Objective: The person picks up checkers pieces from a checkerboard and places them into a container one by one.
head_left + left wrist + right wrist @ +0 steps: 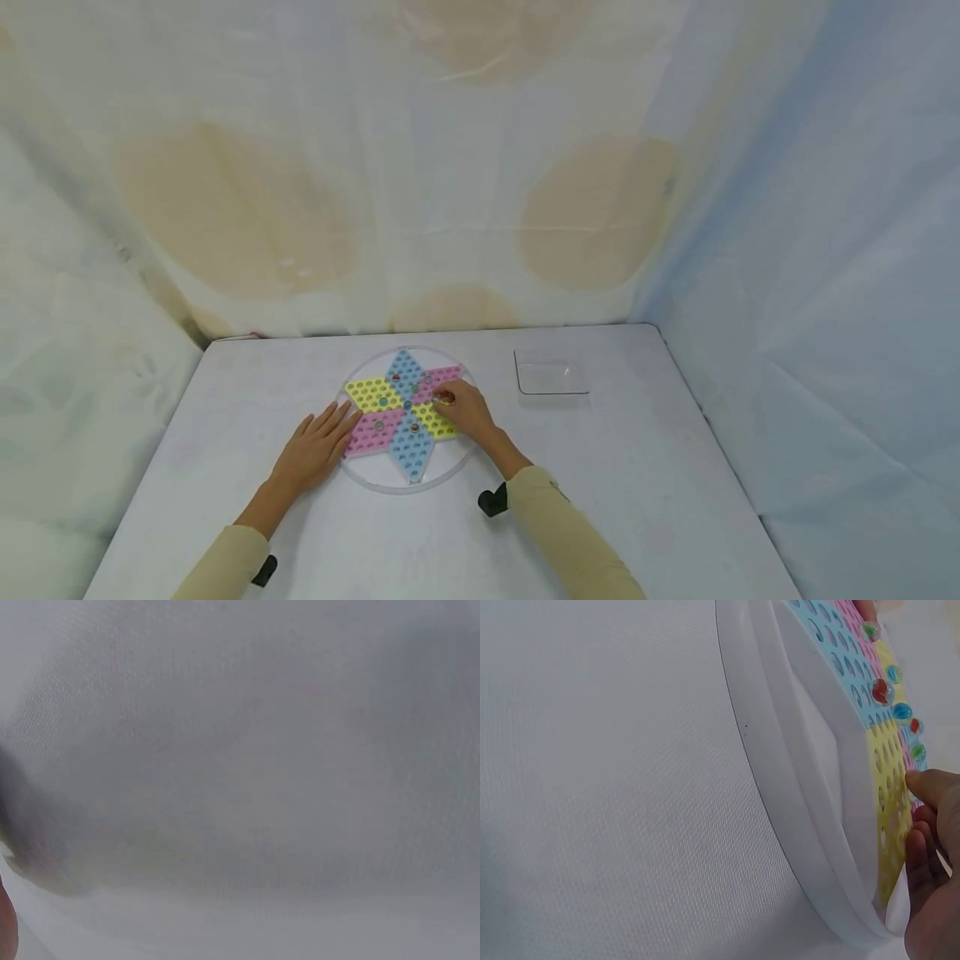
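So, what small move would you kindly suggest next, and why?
I'd probably ease the right hand open over the Chinese checkers board: its curled fingers are close over it, near glass marbles, and hide whether they pinch one, while the left hand rests at the board's edge.

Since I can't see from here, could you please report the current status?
Left hand at star board, left side. Right hand over right side, grip unclear. Marbles on star board. Transparent tray apart to the right, not obstructing.

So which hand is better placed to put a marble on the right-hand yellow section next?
Probably the right hand: it is right at that yellow section. The left hand lies farther off, at the left edge of the board.
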Tool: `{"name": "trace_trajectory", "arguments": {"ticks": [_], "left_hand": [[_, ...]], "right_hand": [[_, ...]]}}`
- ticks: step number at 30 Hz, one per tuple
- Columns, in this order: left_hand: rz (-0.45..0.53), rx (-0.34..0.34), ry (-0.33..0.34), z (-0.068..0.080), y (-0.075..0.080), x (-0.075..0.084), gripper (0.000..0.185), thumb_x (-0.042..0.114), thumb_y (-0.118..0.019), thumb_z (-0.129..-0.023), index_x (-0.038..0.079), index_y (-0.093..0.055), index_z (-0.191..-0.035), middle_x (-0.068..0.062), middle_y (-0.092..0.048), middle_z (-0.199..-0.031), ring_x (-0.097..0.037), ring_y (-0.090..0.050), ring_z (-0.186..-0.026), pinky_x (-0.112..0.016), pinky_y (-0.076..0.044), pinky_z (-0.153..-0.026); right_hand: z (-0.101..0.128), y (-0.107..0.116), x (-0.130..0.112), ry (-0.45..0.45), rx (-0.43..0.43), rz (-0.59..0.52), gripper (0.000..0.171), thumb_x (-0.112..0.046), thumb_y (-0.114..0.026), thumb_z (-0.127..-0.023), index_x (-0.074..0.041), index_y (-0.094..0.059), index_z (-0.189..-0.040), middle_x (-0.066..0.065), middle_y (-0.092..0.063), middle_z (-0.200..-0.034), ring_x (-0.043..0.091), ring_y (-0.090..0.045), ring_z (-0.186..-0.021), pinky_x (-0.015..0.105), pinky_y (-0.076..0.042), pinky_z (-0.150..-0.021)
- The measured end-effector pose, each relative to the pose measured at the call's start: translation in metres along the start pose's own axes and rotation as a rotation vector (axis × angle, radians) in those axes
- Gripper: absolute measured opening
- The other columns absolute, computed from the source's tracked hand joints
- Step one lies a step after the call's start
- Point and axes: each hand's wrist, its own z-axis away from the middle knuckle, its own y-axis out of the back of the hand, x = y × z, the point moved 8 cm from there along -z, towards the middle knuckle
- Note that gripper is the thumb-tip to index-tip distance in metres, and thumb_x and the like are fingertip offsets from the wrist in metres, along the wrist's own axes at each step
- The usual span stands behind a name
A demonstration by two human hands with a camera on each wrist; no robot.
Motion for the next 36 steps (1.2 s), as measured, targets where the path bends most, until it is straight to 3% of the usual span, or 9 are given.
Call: {"name": "trace_trajectory", "arguments": {"ticks": [16,26,36], "left_hand": [[-0.028,0.001,0.006,-0.001,0.007,0.008,0.052,0.031,-0.048,-0.105,0.012,-0.041,-0.154,-0.012,-0.031,-0.16,-0.036,-0.025,-0.147,-0.059,-0.018,-0.116],[-0.025,0.045,-0.015,-0.003,0.009,0.012,0.051,0.03,-0.052,-0.104,0.011,-0.046,-0.151,-0.015,-0.037,-0.157,-0.038,-0.029,-0.144,-0.061,-0.022,-0.114],[-0.023,0.013,-0.006,-0.005,0.006,0.012,0.052,0.031,-0.05,-0.104,0.012,-0.043,-0.152,-0.013,-0.034,-0.159,-0.037,-0.027,-0.146,-0.06,-0.019,-0.116]], "right_hand": [[0.006,0.007,-0.001,-0.017,0.045,-0.013,0.017,-0.012,-0.073,-0.092,-0.005,-0.073,-0.108,0.005,-0.067,-0.101,0.017,-0.063,-0.09,0.03,-0.054,-0.079],[0.011,0.012,-0.001,-0.003,0.056,-0.068,0.017,-0.011,-0.072,-0.092,-0.003,-0.072,-0.108,0.006,-0.07,-0.101,0.017,-0.064,-0.089,0.029,-0.054,-0.081],[0.016,0.025,-0.002,0.01,0.059,-0.136,0.018,-0.009,-0.072,-0.093,-0.001,-0.072,-0.109,0.008,-0.071,-0.099,0.019,-0.067,-0.09,0.029,-0.055,-0.081]]}}
